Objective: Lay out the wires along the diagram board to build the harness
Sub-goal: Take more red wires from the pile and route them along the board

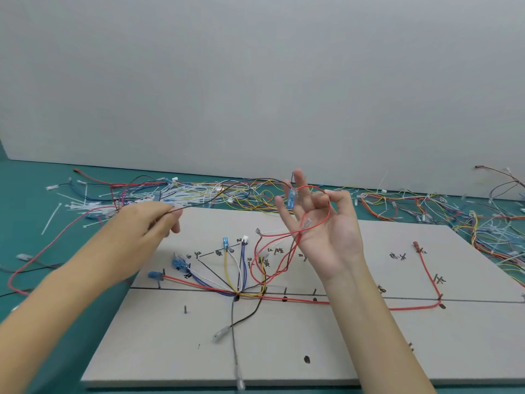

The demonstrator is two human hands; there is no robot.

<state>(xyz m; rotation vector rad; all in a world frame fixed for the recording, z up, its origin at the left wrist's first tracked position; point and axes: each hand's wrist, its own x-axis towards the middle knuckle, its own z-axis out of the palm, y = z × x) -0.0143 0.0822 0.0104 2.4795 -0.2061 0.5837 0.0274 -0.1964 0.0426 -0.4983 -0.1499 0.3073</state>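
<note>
- While our left hand (153, 220) pinches a dark wire (227, 191), that wire runs roughly left to right, above the diagram board (355, 351), to our right hand (321, 223).
- Our right hand is raised palm-up, fingers curled round a loop of red wire (287, 245) that hangs to the board; a blue terminal (291, 198) stands upright at its fingertips.
- Laid wires fan from one point on the board's long drawn line.
- The board's near half is bare; loose wires (199, 191) crowd the counter (22, 211) behind and right.
</note>
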